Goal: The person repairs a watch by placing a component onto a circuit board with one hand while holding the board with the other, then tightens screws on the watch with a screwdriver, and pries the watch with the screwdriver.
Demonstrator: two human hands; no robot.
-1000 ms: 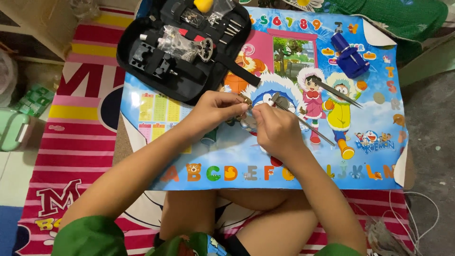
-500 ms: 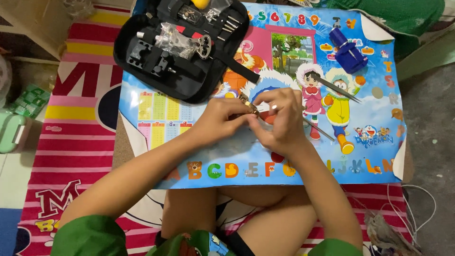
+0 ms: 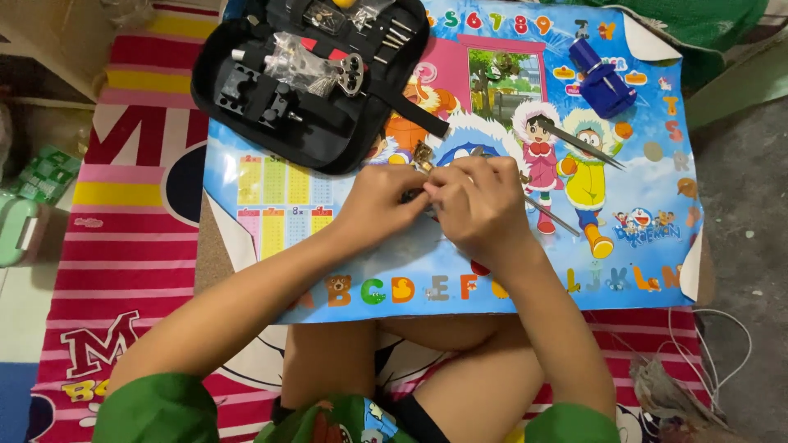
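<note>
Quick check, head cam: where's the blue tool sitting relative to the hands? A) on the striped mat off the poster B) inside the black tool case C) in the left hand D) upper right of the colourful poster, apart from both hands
D: the blue tool stands on the upper right of the poster, well clear of the left hand and right hand, which meet over a small item near the poster's middle.

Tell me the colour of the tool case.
Black, seen in the head view: the tool case lies open at the mat's top left corner.
</note>
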